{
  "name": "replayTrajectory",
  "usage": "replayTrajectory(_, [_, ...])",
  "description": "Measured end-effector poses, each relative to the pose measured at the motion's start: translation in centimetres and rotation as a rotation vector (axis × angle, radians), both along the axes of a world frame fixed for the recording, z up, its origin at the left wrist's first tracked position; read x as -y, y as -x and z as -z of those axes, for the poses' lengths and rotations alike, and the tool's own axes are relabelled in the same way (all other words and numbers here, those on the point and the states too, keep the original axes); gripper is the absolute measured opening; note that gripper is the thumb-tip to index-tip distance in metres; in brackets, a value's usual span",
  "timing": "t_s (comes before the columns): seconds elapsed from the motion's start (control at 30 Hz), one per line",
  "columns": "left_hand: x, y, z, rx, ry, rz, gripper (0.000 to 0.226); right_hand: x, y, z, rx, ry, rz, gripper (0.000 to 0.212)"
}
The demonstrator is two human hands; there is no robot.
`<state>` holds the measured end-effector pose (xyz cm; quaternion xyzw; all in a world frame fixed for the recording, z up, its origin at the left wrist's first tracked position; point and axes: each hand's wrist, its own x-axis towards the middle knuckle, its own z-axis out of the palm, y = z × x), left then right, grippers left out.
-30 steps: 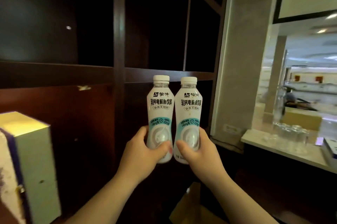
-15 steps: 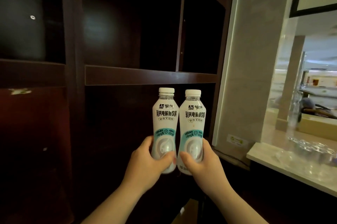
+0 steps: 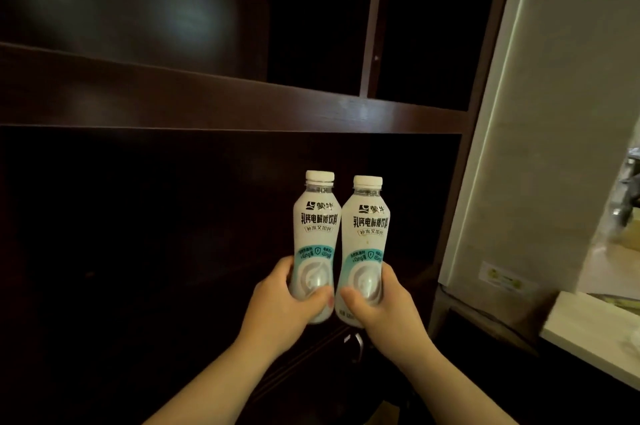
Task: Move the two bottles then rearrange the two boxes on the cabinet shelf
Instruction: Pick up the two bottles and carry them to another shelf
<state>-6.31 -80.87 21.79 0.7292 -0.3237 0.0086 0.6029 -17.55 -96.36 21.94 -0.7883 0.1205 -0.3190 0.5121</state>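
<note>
- Head view: two white-capped bottles, the left bottle [image 3: 316, 237] and the right bottle [image 3: 367, 244], are upright in the air in front of the dark cabinet, their shoulders touching or very nearly so; neither rests on a shelf.
- My left hand [image 3: 282, 307] is wrapped around the lower body of the left bottle, thumb across the front; I grip low so that the label and cap stay in sight and the base can be set down first.
- My right hand [image 3: 384, 310] is closed in the same way on the lower body of the right bottle; I judge the paired hold lets both go to one spot together.
- The shelf board [image 3: 242, 106] runs above the caps, so the bottles face the open compartment below it; its floor is too dark to make out.
- No boxes appear here; I take it the box step is not yet begun.
- To the right stand a pale pillar [image 3: 540, 113] and the corner of a light counter [image 3: 595, 338], well apart from the bottles.
</note>
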Motion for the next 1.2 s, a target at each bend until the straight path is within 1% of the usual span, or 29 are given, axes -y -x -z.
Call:
replayTrajectory(0.1, [3.2,-2.7,1.1,-0.032,-0.012,-0.040,0.043,3.5,-3.7,1.2,-0.018,0.002,-0.035,0.042])
replayTrajectory(0.17, [5.3,-4.6,2.0,-0.054,-0.014,-0.081,0.046,6.2,-6.3,2.2,-0.025,0.015,-0.048,0.047])
replayTrajectory(0.3, [8.8,-7.8,4.5,-0.086,-0.025,-0.216,0.048,10.9,-11.6,4.7,-0.050,0.064,-0.128,0.053])
replayTrajectory(0.4, [11.3,-9.7,7.7,-0.096,-0.042,-0.297,0.048,13.9,-15.1,7.8,-0.098,0.090,-0.218,0.047])
replayTrajectory(0.53, [13.9,-11.9,12.8,-0.114,-0.050,-0.386,0.056,17.3,-18.9,12.7,-0.152,0.110,-0.317,0.047])
replayTrajectory(0.7, [16.4,-14.1,19.3,-0.159,-0.004,-0.457,0.061,19.5,-23.0,18.6,-0.170,0.183,-0.344,0.039])
replayTrajectory(0.83, [18.4,-14.8,23.2,-0.133,-0.019,-0.543,0.061,20.7,-24.5,22.4,-0.191,0.089,-0.362,0.044])
replayTrajectory(0.93, [19.4,-15.4,24.1,-0.114,-0.040,-0.572,0.062,21.4,-24.9,23.6,-0.185,0.046,-0.373,0.044])
replayTrajectory(1.1, [20.0,-16.2,24.4,-0.137,-0.059,-0.582,0.060,22.2,-25.6,23.8,-0.184,0.054,-0.365,0.042])
replayTrajectory(1.2, [20.0,-16.2,24.4,-0.132,-0.076,-0.602,0.058,22.3,-25.9,24.2,-0.172,0.051,-0.369,0.046])
